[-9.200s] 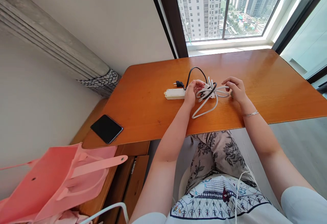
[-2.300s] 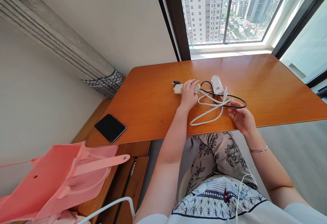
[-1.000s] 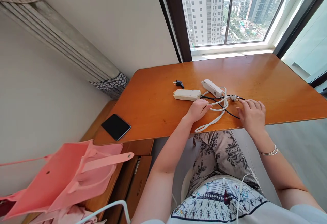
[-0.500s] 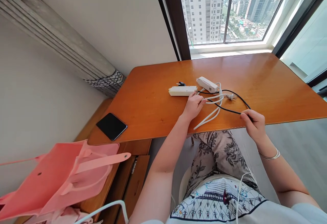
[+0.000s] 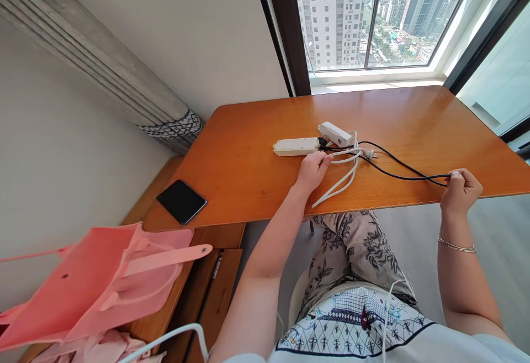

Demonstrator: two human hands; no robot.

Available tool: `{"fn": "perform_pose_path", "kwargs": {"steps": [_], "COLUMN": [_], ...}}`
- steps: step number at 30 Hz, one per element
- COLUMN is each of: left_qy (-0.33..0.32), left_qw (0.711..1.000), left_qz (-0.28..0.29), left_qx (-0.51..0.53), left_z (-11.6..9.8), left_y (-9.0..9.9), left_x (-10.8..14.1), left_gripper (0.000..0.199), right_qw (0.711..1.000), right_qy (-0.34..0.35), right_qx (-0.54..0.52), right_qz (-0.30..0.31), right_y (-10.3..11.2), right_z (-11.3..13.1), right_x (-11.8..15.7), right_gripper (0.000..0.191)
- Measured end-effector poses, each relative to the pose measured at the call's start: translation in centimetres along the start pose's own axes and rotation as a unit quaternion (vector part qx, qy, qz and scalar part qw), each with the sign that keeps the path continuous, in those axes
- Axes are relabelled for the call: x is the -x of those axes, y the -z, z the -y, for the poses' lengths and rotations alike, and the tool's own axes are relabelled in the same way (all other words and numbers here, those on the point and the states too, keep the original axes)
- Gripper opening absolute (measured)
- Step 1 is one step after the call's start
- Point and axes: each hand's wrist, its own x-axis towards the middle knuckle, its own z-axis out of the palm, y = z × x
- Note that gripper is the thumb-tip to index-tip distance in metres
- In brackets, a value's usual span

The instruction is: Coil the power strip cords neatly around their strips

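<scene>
My right hand (image 5: 461, 187) is closed round a black cable (image 5: 397, 176) at the table's right front, drawing it out in a long, narrow loop. The black plug (image 5: 322, 142) of that cable sits by the right end of a white power strip (image 5: 296, 146). Just below that end, my left hand (image 5: 314, 171) is closed on a white cord (image 5: 343, 159); its fingertips are partly hidden. Loops of white cord lie to its right, with a white plug (image 5: 370, 154) among them. Behind them rests a second, shorter white power strip (image 5: 334, 133).
A black phone (image 5: 181, 201) lies at the left of the wooden table (image 5: 248, 186). Off the table's left front corner is an open pink bag (image 5: 124, 280) with a strap. A window (image 5: 368, 20) stands behind the table, and a tied curtain (image 5: 174, 122) hangs at the left.
My right hand has moved right, pulling the black cable longer. The black plug has slid from behind the power strip to its right end. My left hand has barely moved.
</scene>
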Motion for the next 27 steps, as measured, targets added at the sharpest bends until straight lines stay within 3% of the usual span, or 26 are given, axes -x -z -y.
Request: {"fn": "perform_pose_path", "kwargs": {"steps": [2,4,7,12,15,17,19,23,27], "left_qy": [0.003,-0.001,-0.014,-0.034,-0.019,0.021,0.061,0.117,0.156], "left_qw": [1.000,1.000,0.999,0.996,0.999,0.999,0.994,0.971,0.958], "left_qz": [0.009,0.017,0.040,0.073,0.022,-0.024,-0.040,0.028,0.077], "left_qx": [0.003,0.000,-0.005,0.031,0.038,-0.010,-0.085,-0.207,-0.226], "left_z": [-0.1,-0.1,-0.2,-0.3,-0.1,0.4,1.3,3.5,5.2], "left_y": [-0.1,-0.2,-0.4,-0.2,0.3,0.9,1.5,2.6,3.0], "left_x": [0.0,0.1,0.2,0.6,0.4,-0.1,-0.8,-2.0,-2.4], "left_gripper": [0.059,0.059,0.056,0.042,0.032,0.026,0.038,0.071,0.064], "right_qw": [0.980,0.940,0.894,0.862,0.849,0.853,0.863,0.880,0.880], "right_qy": [0.091,0.156,0.213,0.254,0.235,0.212,0.187,0.159,0.159], "right_qx": [0.169,0.292,0.363,0.282,0.232,0.199,0.173,0.141,0.133], "right_qz": [0.048,0.080,0.155,0.337,0.412,0.433,0.436,0.425,0.427], "right_y": [0.5,0.8,0.0,-4.0,-6.6,-7.8,-8.6,-9.4,-9.7], "right_z": [0.2,1.1,2.8,4.0,3.7,3.4,3.2,2.9,2.8], "right_x": [0.0,0.3,1.6,4.7,6.0,6.4,6.5,6.5,6.7], "right_gripper": [0.017,0.022,0.029,0.040,0.049,0.053,0.053,0.044,0.041]}}
